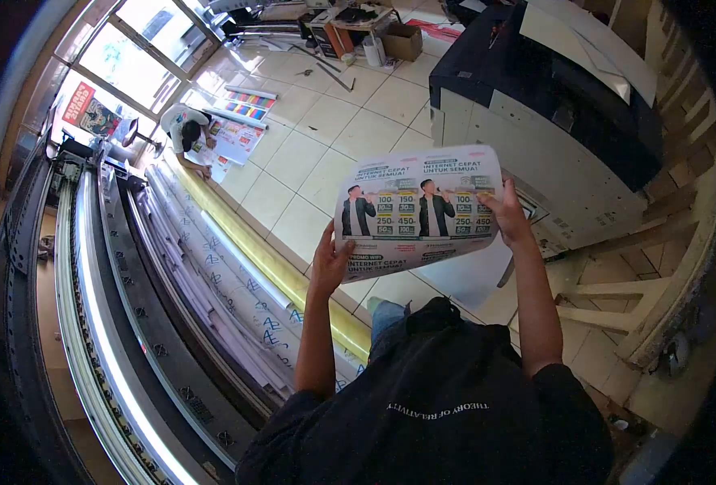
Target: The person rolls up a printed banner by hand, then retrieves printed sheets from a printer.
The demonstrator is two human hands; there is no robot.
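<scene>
A large printed sheet (390,214) with repeated green and white adverts is held up in front of my chest, its lower part curving under. My left hand (331,257) grips its left edge, thumb on the printed face. At the right edge my right hand (507,212) is closed on the same sheet, the thumb over the front. The fingers behind the paper are partly hidden.
To the left runs a long wide-format printer (124,299), with paper rolls (188,267) and a yellow roll (285,279) beside it. Another person (187,129) crouches over prints (237,139) on the floor. A large machine (536,121) and wooden rails (617,303) are at the right.
</scene>
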